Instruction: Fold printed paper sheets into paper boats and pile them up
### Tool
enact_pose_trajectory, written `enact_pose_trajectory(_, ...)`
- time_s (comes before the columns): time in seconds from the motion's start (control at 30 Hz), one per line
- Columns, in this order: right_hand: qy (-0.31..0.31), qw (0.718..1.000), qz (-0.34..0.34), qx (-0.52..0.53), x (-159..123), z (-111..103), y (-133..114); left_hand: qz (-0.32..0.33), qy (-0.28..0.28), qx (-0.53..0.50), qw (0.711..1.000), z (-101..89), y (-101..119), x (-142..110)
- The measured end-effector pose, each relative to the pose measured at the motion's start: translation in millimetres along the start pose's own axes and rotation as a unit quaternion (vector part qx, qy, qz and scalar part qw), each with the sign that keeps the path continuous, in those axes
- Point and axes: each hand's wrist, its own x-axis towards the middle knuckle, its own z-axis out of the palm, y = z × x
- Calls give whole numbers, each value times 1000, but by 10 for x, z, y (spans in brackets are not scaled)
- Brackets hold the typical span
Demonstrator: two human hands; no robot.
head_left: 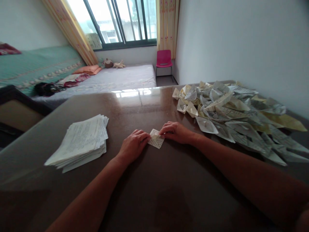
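Observation:
A small folded square of printed paper [156, 142] lies on the brown tabletop [145, 183], turned so that one corner points toward me. My left hand [135, 141] pinches its left corner, fingers closed. At its right corner, my right hand [175, 131] has thumb and fingers pressed together on the paper. Some pale layers show in the middle of the square, between the two hands. The fingertips hide its side corners.
A stack of printed sheets [79, 138] lies to the left. On the right is a large heap of folded paper boats [224, 109], close to the wall. Beyond the table are a bed [130, 75], a pink chair [164, 58] and a window [120, 22].

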Motion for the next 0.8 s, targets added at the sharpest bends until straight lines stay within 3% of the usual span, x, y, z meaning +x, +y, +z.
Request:
enact_pose_trajectory(0.23, 59, 988, 124, 72, 26, 98, -73, -55, 16, -4, 998, 60, 36, 56)
enact_pose_trajectory(0.37, 82, 986, 146, 0, 39, 164, -120, -103, 17, 31, 994, 64, 98, 79)
enact_pose_trajectory(0.53, 61, 982, 152, -94, 56, 185, -208, -126, 9, 84, 988, 68, 165, 100)
enact_pose_trajectory(0.7, 33, 977, 118, -175, 41, 149, -274, -110, 21, 134, 985, 86, 182, 83)
enact_pose_trajectory(0.8, 18, 973, 106, -202, 31, 146, -292, -21, 42, 138, 989, 93, 154, 65)
